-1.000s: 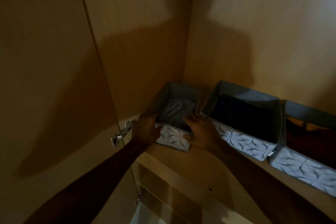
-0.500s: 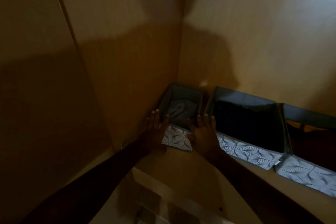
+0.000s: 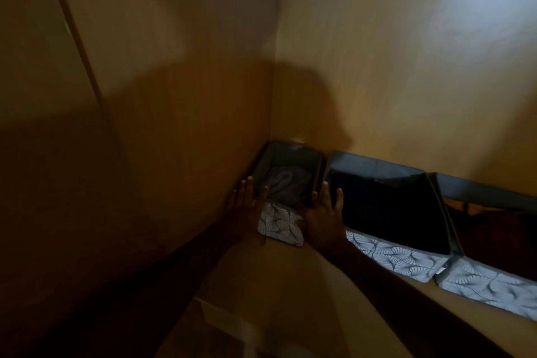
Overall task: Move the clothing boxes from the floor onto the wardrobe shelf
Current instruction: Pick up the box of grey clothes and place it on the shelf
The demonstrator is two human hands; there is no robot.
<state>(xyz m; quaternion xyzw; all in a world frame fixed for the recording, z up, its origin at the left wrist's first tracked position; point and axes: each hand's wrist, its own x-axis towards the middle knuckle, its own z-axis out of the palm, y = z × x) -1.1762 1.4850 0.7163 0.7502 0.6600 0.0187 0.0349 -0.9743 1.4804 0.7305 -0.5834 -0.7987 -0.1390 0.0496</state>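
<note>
Three fabric clothing boxes with a pale leaf pattern stand in a row on the wardrobe shelf (image 3: 296,279). The small box (image 3: 280,225) sits in the back left corner and holds grey cloth. My left hand (image 3: 244,206) lies flat against its left front corner, fingers spread. My right hand (image 3: 322,215) presses flat on its right front corner, fingers extended. Right of it stands a larger box (image 3: 389,256) with dark clothing. A third box (image 3: 488,288) runs off the right edge.
The wardrobe side wall (image 3: 186,131) rises on the left and the back wall (image 3: 392,81) behind the boxes. The open door (image 3: 37,67) stands at far left. A lower shelf edge (image 3: 220,325) shows dimly below. The scene is dark.
Both hands went from gripping the small box's front to lying flat with fingers extended. The box has slid back into the corner, and the view has tilted up.
</note>
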